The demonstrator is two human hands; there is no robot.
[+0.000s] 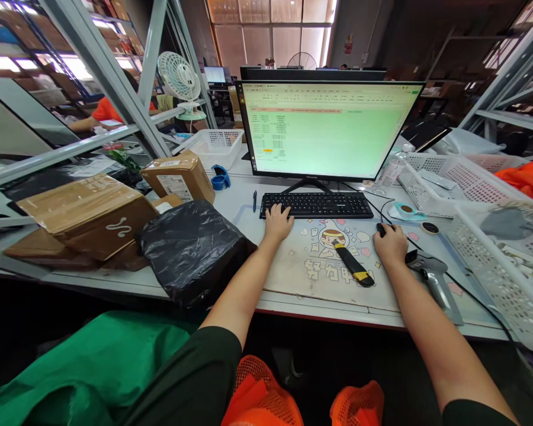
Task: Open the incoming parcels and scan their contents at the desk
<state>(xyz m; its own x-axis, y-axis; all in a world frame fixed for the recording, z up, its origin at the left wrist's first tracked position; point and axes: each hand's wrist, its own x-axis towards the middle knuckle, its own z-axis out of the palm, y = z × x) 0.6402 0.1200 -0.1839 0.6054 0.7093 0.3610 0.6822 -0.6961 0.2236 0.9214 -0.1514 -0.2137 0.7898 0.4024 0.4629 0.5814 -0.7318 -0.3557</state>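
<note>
My left hand rests on the left end of a black keyboard, its fingers spread over the keys. To the right, my right hand is wrapped over a black computer mouse. Between my arms a black and yellow utility knife lies on the printed desk mat. A grey barcode scanner with a cable lies beside my right wrist. Behind the keyboard stands a monitor showing a spreadsheet with one orange cell. A dark pen lies left of the keyboard.
A black plastic-wrapped parcel touches the mat's left side, near my left forearm. Cardboard boxes are stacked farther left. White baskets line the right side. A blue tape roll, a bottle and a fan stand farther back.
</note>
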